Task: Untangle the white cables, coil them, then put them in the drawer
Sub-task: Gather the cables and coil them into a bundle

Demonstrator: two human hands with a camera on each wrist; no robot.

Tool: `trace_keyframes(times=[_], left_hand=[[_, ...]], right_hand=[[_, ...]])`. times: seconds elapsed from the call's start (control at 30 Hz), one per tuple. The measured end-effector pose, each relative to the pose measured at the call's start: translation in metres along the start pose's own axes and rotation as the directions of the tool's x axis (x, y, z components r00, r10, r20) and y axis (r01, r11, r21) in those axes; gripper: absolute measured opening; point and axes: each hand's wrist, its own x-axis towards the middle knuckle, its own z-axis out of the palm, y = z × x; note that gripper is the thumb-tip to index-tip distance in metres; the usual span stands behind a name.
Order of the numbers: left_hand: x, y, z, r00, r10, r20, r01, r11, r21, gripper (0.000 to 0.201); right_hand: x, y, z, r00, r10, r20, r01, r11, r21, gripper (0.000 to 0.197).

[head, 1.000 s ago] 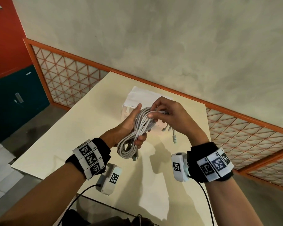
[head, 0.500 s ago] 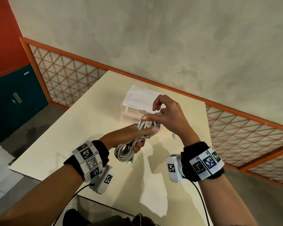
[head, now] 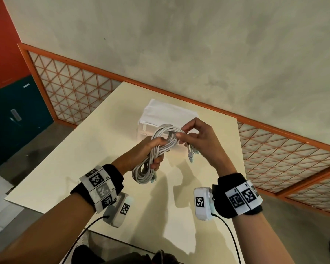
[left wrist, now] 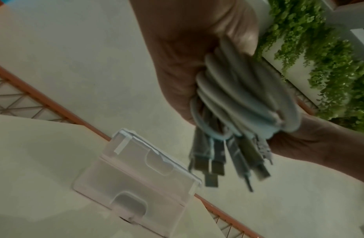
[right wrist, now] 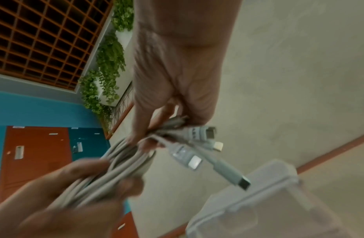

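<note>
A coiled bundle of white cables (head: 156,155) hangs in the air above the cream table (head: 74,159). My left hand (head: 154,149) grips the bundle around its middle; the left wrist view shows the strands (left wrist: 244,96) packed in its fist. My right hand (head: 187,134) pinches the upper loop of the coil, and several plug ends (head: 191,153) dangle below it, seen close in the right wrist view as connectors (right wrist: 195,145). Behind the hands stands a translucent white drawer box (head: 166,115), its drawer front (left wrist: 136,182) pushed in.
The table's back edge meets a grey wall with an orange-framed lattice rail (head: 274,149). Floor lies off the table's left edge, by a teal cabinet (head: 15,119). Hanging green plants (left wrist: 329,64) show in the wrist views.
Both hands lifted the bundle and turned it more upright. The right hand moved from the bundle's top to pinching its upper loop, and the plug ends now hang free below it.
</note>
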Motion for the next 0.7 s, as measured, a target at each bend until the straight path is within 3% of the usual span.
trace_keyframes(times=[0.07,0.17,0.27,0.37,0.47,0.57,0.7], left_hand=[[0.001,0.001,0.004,0.996,0.069,-0.059,-0.065,0.996,0.061,0.023],[0.003,0.0,0.009,0.975,0.17,-0.146,-0.146,0.976,0.159,0.028],[0.003,-0.001,0.012,0.959,0.227,-0.169,-0.197,0.964,0.177,0.031],[0.002,-0.001,0.013,0.954,0.247,-0.168,-0.207,0.952,0.224,0.028],[0.002,-0.004,0.01,0.951,0.275,-0.138,-0.238,0.941,0.239,0.016],[0.003,-0.008,0.004,0.949,0.287,-0.132,-0.254,0.941,0.221,0.01],[0.01,-0.012,-0.002,0.948,0.284,-0.141,-0.262,0.953,0.154,0.022]], right_hand=[[-0.001,0.006,0.012,0.989,-0.013,-0.15,0.019,0.999,0.039,0.021],[0.0,0.011,0.032,0.943,-0.046,-0.331,0.03,0.998,-0.054,0.022],[0.0,0.005,0.044,0.916,-0.073,-0.394,0.029,0.993,-0.116,0.027],[0.002,0.002,0.048,0.892,-0.02,-0.451,-0.024,0.995,-0.092,0.028],[0.0,-0.001,0.05,0.881,0.035,-0.473,-0.062,0.997,-0.042,0.022],[-0.002,-0.005,0.051,0.908,0.049,-0.417,-0.087,0.994,-0.071,0.012],[-0.004,-0.005,0.052,0.935,0.032,-0.353,-0.1,0.979,-0.175,0.017]])
